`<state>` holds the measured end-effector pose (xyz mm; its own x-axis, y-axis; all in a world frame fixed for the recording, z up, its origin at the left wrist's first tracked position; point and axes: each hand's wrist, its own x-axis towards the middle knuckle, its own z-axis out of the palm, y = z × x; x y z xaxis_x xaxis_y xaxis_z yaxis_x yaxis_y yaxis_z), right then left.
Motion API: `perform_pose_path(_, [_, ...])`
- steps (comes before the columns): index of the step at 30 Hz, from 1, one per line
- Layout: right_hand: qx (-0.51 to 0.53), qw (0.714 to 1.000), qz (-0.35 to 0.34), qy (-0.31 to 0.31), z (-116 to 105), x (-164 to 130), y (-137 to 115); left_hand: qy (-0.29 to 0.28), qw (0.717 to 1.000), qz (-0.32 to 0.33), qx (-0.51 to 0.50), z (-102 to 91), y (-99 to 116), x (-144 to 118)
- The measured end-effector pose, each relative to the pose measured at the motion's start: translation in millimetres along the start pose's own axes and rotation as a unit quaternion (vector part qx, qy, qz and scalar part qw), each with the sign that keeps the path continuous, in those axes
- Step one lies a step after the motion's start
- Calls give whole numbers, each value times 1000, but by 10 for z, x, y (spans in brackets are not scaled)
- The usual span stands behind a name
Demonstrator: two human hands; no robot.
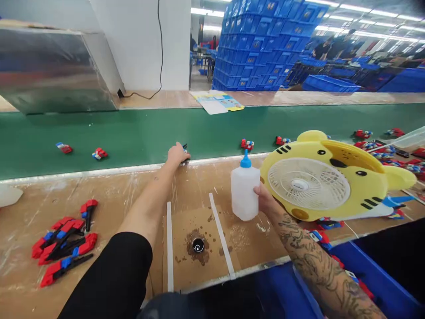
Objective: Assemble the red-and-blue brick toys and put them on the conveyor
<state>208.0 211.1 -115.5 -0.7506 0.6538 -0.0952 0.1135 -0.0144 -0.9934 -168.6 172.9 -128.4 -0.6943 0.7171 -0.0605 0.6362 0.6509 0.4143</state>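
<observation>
View: one camera on my head, no second view to share with.
Facing: forward and down over the workbench (40,208) toward the green belt (133,133) at 12 o'clock.
Nearness: close; my arms reach in from 6 o'clock.

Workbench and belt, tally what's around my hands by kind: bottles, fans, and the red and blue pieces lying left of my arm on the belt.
Squeeze bottle: 1
Yellow fan: 1
Red and blue pieces on the belt, left of the arm: 2
Total: 4
</observation>
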Motion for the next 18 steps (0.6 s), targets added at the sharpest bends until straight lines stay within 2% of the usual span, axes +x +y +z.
perform_pose_path(2, [-26,993,53,-106,0,-57,-100,9,1000,9,-16,44,-65,-36])
perform_pose_path(4, [-80,968,83,-222,26,-89,-209,18,999,18,-31,65,-119,-99])
perform_pose_path(6, [-158,926,95,-330,78,-102,-309,25,998,30,-42,76,-162,-172])
perform_pose_path(8, [-247,879,90,-399,143,-101,-382,27,997,45,-50,86,-201,-240])
perform_pose_path(10, [-319,839,83,-433,207,-98,-432,24,996,61,-52,94,-248,-299])
perform_pose_path(12, [-364,811,77,-450,261,-100,-474,23,996,77,-50,96,-313,-358])
perform_pose_path(18, [-440,764,55,-468,376,-133,-630,43,993,104,-39,58,-612,-626])
